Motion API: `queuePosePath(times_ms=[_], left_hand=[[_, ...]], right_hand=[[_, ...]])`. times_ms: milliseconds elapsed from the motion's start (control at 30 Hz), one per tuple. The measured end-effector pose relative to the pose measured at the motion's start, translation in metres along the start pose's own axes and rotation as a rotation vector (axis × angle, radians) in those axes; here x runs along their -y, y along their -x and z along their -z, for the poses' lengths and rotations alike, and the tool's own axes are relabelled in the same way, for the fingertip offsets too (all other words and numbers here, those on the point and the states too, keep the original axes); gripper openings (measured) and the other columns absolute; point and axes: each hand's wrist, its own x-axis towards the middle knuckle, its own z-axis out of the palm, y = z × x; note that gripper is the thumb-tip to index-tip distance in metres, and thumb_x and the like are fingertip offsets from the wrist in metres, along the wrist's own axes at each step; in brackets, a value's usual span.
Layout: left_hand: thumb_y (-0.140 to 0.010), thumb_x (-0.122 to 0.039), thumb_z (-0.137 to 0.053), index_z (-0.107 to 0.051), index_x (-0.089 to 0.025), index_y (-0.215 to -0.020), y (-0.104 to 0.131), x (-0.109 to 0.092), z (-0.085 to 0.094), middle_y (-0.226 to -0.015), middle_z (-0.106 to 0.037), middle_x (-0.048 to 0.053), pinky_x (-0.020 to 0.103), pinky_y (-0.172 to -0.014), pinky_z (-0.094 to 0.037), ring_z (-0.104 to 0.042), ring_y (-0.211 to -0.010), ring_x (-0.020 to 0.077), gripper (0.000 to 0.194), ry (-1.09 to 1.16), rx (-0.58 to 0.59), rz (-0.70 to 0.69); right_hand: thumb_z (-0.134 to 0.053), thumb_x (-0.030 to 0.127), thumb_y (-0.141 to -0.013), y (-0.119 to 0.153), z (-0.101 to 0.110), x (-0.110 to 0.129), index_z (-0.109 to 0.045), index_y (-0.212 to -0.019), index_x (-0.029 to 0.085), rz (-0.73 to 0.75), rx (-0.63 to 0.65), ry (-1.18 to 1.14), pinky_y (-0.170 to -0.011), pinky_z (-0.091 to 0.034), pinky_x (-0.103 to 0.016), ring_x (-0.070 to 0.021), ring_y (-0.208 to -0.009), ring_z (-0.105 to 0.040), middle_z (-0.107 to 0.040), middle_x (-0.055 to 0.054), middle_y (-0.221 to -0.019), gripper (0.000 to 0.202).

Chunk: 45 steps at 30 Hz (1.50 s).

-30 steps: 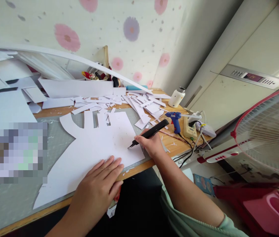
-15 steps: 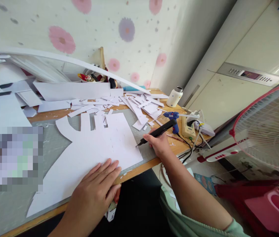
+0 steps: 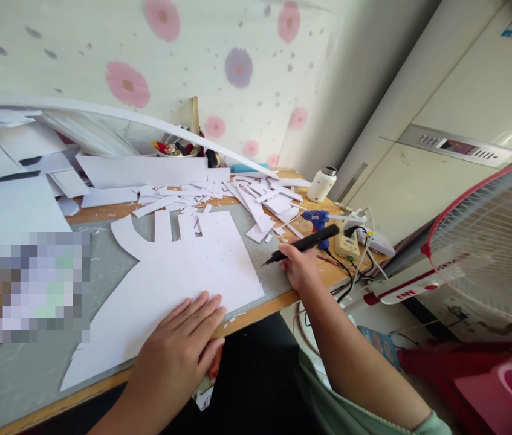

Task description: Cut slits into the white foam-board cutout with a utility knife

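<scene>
A large white cut-out sheet with curved and notched edges lies on the grey cutting mat. My left hand rests flat on its near edge, fingers stretched out. My right hand grips a black pen-like tool, fingers closed round it. The tool's thin tip is just right of the sheet's right edge, over the mat; whether it touches the mat I cannot tell.
White scraps lie along the back. A blue glue gun, a white bottle and a power strip with cables are at the right. A fan stands beyond the table's right end.
My right hand has moved a little right with the black tool, whose tip has left the sheet's right edge. My left hand stays flat on the sheet. The view has shifted slightly.
</scene>
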Motion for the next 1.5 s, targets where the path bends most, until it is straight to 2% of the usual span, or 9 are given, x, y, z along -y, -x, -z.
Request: queuePosePath(times_ms=[100, 233, 367, 533, 833, 1033, 1200, 1500], left_hand=[[-0.089, -0.019, -0.055, -0.064, -0.02, -0.119, 0.001, -0.002, 0.0, -0.123, -0.068, 0.005, 0.042, -0.097, -0.053, -0.064, -0.114, 0.0248, 0.032, 0.038, -0.01, 0.034], [-0.088, -0.017, -0.055, -0.065, -0.018, -0.117, 0.001, -0.005, 0.0, -0.122, -0.069, 0.006, 0.043, -0.098, -0.052, -0.063, -0.115, 0.0256, 0.031, 0.051, -0.011, 0.054], [-0.089, -0.017, -0.053, -0.067, -0.015, -0.114, -0.001, -0.007, 0.002, -0.12, -0.07, 0.007, 0.046, -0.094, -0.055, -0.064, -0.113, 0.027, 0.028, 0.042, -0.003, 0.044], [-0.089, -0.018, -0.054, -0.068, -0.017, -0.113, -0.002, -0.007, 0.003, -0.12, -0.07, 0.006, 0.043, -0.097, -0.054, -0.064, -0.114, 0.0253, 0.028, 0.081, -0.007, 0.069], [-0.09, -0.02, -0.053, -0.067, -0.016, -0.113, -0.001, -0.007, 0.003, -0.121, -0.069, 0.006, 0.046, -0.094, -0.055, -0.063, -0.114, 0.0272, 0.028, 0.067, 0.003, 0.063], [-0.091, -0.02, -0.052, -0.067, -0.016, -0.113, -0.001, -0.007, 0.003, -0.121, -0.07, 0.005, 0.048, -0.092, -0.056, -0.064, -0.114, 0.0276, 0.027, 0.05, 0.002, 0.06], [-0.092, -0.021, -0.05, -0.066, -0.015, -0.113, -0.001, -0.006, 0.002, -0.12, -0.07, 0.006, 0.047, -0.091, -0.056, -0.065, -0.112, 0.0271, 0.027, 0.02, 0.014, 0.046], [-0.091, -0.022, -0.053, -0.065, -0.017, -0.117, 0.002, -0.002, -0.001, -0.122, -0.069, 0.005, 0.042, -0.095, -0.053, -0.064, -0.113, 0.0249, 0.029, 0.002, 0.001, 0.028]], right_hand=[[-0.071, 0.038, -0.061, 0.011, -0.015, 0.004, -0.049, -0.068, 0.022, -0.004, 0.004, -0.036, -0.035, -0.034, -0.022, -0.006, -0.034, -0.032, -0.042, 0.011, -0.046, 0.028], [-0.076, 0.038, -0.06, 0.033, -0.049, 0.005, -0.056, -0.062, 0.019, 0.01, 0.161, 0.059, -0.038, -0.036, -0.023, -0.0087, -0.038, -0.041, -0.047, 0.008, -0.045, 0.028], [-0.074, 0.035, -0.062, 0.044, -0.068, 0.003, -0.055, -0.057, 0.019, 0.032, 0.2, 0.148, -0.041, -0.036, -0.024, -0.0098, -0.039, -0.043, -0.049, 0.006, -0.043, 0.025], [-0.073, 0.036, -0.065, 0.045, -0.067, 0.001, -0.056, -0.058, 0.02, 0.021, 0.234, 0.206, -0.044, -0.037, -0.025, -0.0111, -0.041, -0.043, -0.049, 0.006, -0.043, 0.024], [-0.072, 0.04, -0.065, 0.045, -0.068, -0.003, -0.055, -0.058, 0.021, 0.062, 0.241, 0.296, -0.048, -0.038, -0.026, -0.0128, -0.046, -0.045, -0.051, 0.004, -0.046, 0.027], [-0.072, 0.04, -0.06, 0.049, -0.072, 0.002, -0.052, -0.053, 0.02, 0.1, 0.216, 0.327, -0.048, -0.039, -0.025, -0.0123, -0.049, -0.045, -0.05, 0.003, -0.049, 0.029], [-0.071, 0.04, -0.057, 0.048, -0.072, 0.009, -0.051, -0.052, 0.02, 0.046, 0.237, 0.317, -0.048, -0.039, -0.025, -0.0119, -0.05, -0.045, -0.05, 0.003, -0.049, 0.028], [-0.073, 0.04, -0.059, 0.034, -0.053, 0.004, -0.05, -0.053, 0.02, 0.039, 0.233, 0.299, -0.047, -0.037, -0.025, -0.0108, -0.047, -0.042, -0.048, 0.005, -0.047, 0.03]])
